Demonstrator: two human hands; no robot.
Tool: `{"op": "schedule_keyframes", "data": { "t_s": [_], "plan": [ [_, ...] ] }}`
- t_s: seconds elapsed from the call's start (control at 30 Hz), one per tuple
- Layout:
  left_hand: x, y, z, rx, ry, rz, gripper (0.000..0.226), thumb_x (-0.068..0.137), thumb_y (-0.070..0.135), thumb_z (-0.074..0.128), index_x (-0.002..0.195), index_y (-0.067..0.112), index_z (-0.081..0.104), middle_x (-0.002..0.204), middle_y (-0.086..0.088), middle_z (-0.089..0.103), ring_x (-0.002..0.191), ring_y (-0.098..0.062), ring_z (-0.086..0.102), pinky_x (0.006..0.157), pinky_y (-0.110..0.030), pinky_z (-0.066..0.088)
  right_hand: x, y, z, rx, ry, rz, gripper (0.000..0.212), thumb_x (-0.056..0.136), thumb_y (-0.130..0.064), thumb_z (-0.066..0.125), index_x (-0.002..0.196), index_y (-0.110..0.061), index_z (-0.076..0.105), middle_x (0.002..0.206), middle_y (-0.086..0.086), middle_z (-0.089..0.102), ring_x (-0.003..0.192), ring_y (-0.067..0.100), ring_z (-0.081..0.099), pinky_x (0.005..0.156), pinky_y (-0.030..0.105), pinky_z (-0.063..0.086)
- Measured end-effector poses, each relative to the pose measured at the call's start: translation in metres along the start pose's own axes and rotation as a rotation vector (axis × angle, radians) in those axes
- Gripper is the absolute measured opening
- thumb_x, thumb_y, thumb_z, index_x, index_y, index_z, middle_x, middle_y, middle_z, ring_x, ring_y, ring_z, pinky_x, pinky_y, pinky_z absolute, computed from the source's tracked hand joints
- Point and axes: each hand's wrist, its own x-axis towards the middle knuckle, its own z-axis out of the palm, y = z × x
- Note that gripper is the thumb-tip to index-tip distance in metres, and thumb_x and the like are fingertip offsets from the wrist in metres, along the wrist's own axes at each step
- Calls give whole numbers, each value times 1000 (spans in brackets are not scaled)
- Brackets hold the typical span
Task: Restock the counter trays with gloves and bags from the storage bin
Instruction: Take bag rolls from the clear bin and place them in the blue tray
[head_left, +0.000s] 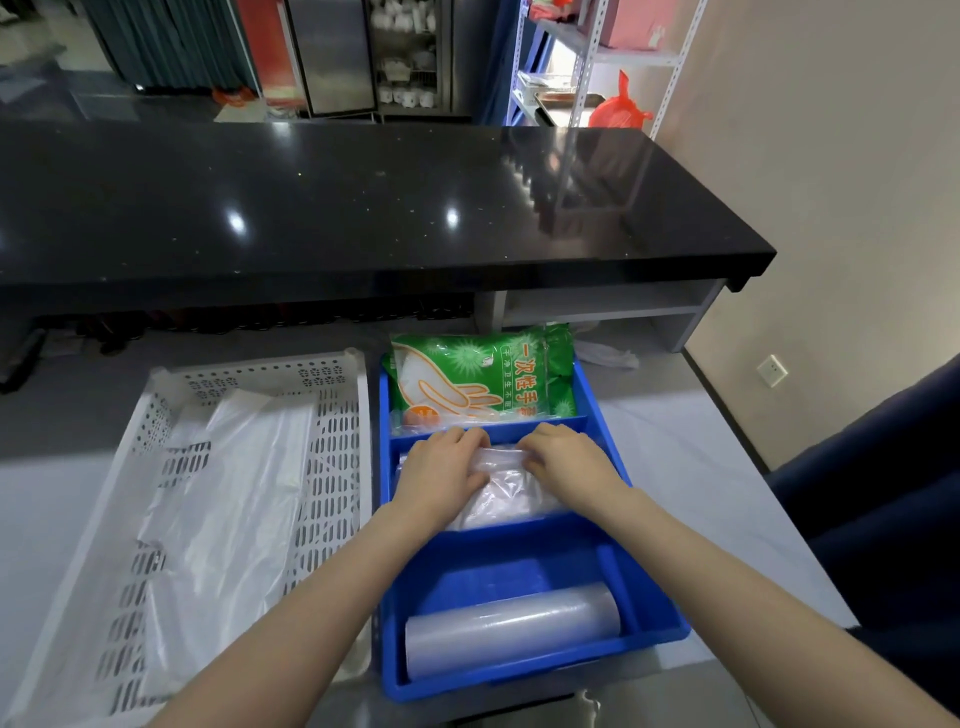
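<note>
In the lower middle of the frame a blue tray split into three compartments sits on a pale grey surface. Both hands meet over its middle compartment: the left hand and the right hand each have their fingers curled and pinched on the top edge of a stack of clear plastic bags, which looks crinkled, glossy and faintly pink-tinted and lies inside that compartment. The far compartment, toward the frame's centre, holds a green pack of disposable gloves printed with a white glove outline and orange lettering; it leans against the back wall and stands above the rim. The near compartment holds a roll of translucent bags lying on its side. At lower left, just beside the tray, a white perforated storage bin contains loose, cloudy white plastic bags spread flat.
</note>
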Motion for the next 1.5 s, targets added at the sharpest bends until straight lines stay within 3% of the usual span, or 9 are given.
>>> {"op": "schedule_keyframes", "data": {
  "t_s": [0.13, 0.33, 0.47, 0.67, 0.8, 0.9, 1.13, 1.33, 1.5],
  "plan": [
    [-12, -11, -2, 101, 48, 68, 49, 85, 41, 58, 131, 27, 46, 122, 2, 56, 112, -24, 52, 91, -38, 39, 7, 1, 3, 68, 30, 25, 29, 91, -24, 54, 119, -24, 62, 120, -1, 62, 113, 23, 54, 89, 38, 44],
    [-21, -15, -1, 269, -147, 44, 57, 89, 49, 43, 142, 29, 33, 138, 0, 52, 116, -27, 53, 98, -40, 37, -1, -3, 4, -4, 167, -126, 47, 84, -16, 63, 130, -20, 55, 124, 2, 60, 113, 26, 55, 96, 38, 41],
    [-18, -14, -5, 294, -223, 69, 61, 87, 52, 43, 142, 29, 30, 131, -5, 56, 107, -29, 56, 92, -41, 39, -14, 7, 17, -50, -27, -98, 46, 94, -37, 46, 139, -34, 42, 140, -8, 49, 125, 21, 45, 105, 39, 33],
    [-16, -15, -10, 365, -287, 87, 69, 87, 59, 41, 147, 30, 23, 137, -3, 50, 117, -27, 49, 98, -42, 36, -4, 3, 0, -70, -222, -86, 46, 94, -37, 42, 139, -32, 41, 140, -2, 46, 120, 25, 46, 102, 38, 35],
    [-34, -14, -22, 383, -81, 76, 63, 90, 54, 44, 146, 29, 29, 137, -1, 49, 126, -24, 43, 106, -39, 30, -10, -18, -17, -162, 8, -176, 39, 93, -34, 48, 130, -25, 52, 126, 2, 57, 116, 25, 51, 98, 37, 37],
    [-71, -22, -46, 202, 181, 23, 52, 89, 43, 54, 137, 23, 47, 130, -1, 56, 122, -24, 48, 102, -37, 35, -17, -57, -33, -67, 139, -328, 34, 93, -32, 51, 124, -21, 58, 124, 2, 59, 117, 24, 51, 97, 38, 39],
    [-238, -84, -95, 36, 605, -527, 26, 88, 26, 59, 114, 21, 62, 106, 1, 68, 99, -22, 59, 86, -38, 48, -26, -231, -28, 127, 73, -816, 28, 94, -31, 51, 118, -20, 62, 120, 3, 62, 111, 24, 54, 93, 36, 41],
    [-441, -125, -61, -54, 666, -1109, 27, 90, 25, 55, 116, 21, 59, 104, -1, 67, 96, -23, 61, 81, -40, 52, -78, -365, 37, 22, -172, -1117, 30, 93, -32, 49, 119, -23, 62, 120, 2, 63, 112, 26, 53, 95, 42, 40],
    [-558, -136, -2, -168, 579, -1451, 27, 85, 20, 59, 112, 19, 63, 104, -6, 71, 95, -29, 64, 75, -38, 52, -121, -431, 94, -220, -59, -1109, 20, 86, -22, 51, 97, -17, 67, 98, 6, 69, 96, 31, 58, 89, 43, 38]
  ]
}}
